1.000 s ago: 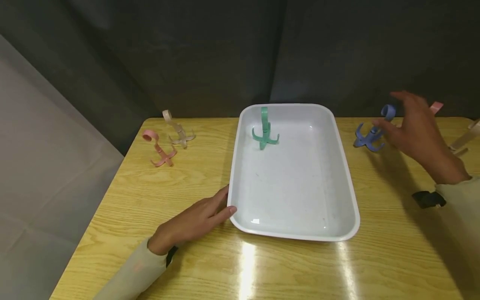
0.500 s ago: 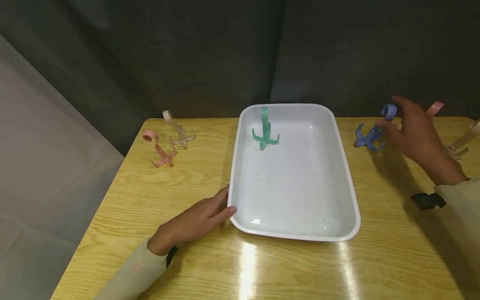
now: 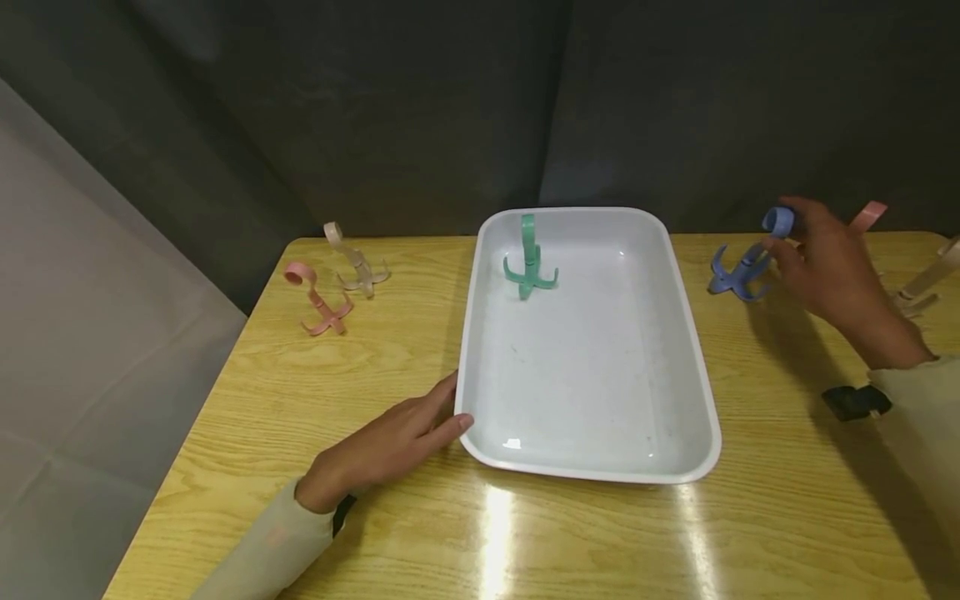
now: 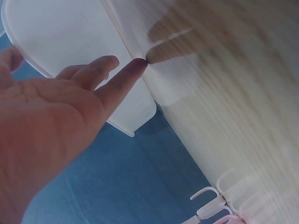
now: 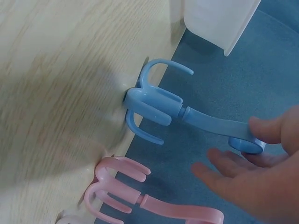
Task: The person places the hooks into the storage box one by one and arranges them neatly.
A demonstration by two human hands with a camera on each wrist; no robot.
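Observation:
A blue four-pronged hanging hook (image 3: 738, 271) stands on its prongs right of the white tray (image 3: 588, 472). My right hand (image 3: 840, 275) has its thumb and index finger at the hook's curled top, pinching it in the right wrist view; the other fingers reach out below. A green hook (image 3: 531, 271) stands inside the tray at its far left. My left hand (image 3: 386, 442) rests at the tray's near left side, thumb on the rim. In the left wrist view, the left hand's fingers (image 4: 121, 86) lie fairly straight along the tray's outer wall.
A pink hook (image 3: 326, 315) and a beige hook (image 3: 363, 271) stand left of the tray. Behind my right hand is another pink hook (image 5: 117, 186), with a beige hook (image 3: 930, 271) at the far right. A dark curtain (image 3: 420, 117) hangs behind the table (image 3: 360, 358).
My right hand has lowered slightly, and its thumb and index finger have closed in on the blue hook's curled top. The left hand and the tray have stayed put.

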